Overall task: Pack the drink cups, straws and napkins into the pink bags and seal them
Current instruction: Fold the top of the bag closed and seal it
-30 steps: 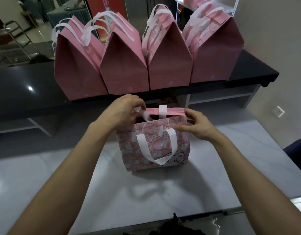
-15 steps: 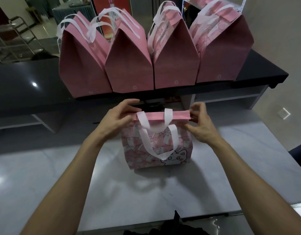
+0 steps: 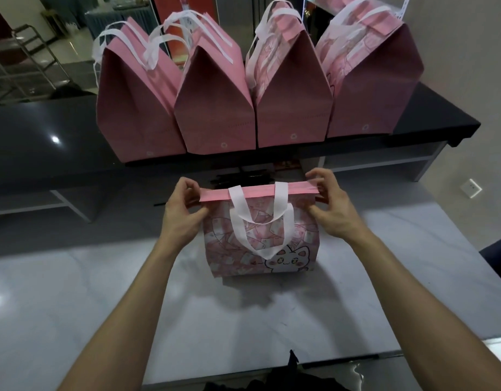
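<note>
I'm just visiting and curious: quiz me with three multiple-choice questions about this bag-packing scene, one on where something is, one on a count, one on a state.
1. Where does the cat-print bag stand?
A. on the pale marble table
B. on the black counter
C. on the floor

2. How many pink bags stand in the row on the black counter?
A. two
B. four
C. six

3. What state is the cat-print bag's top in?
A. wide open
B. torn off
C. pressed flat together, pinched at both ends

Answers: 1 A, it sits on the marble table between the arms. 2 B, four stand side by side. 3 C, the left hand and right hand pinch the ends of the flat pink top strip.
</note>
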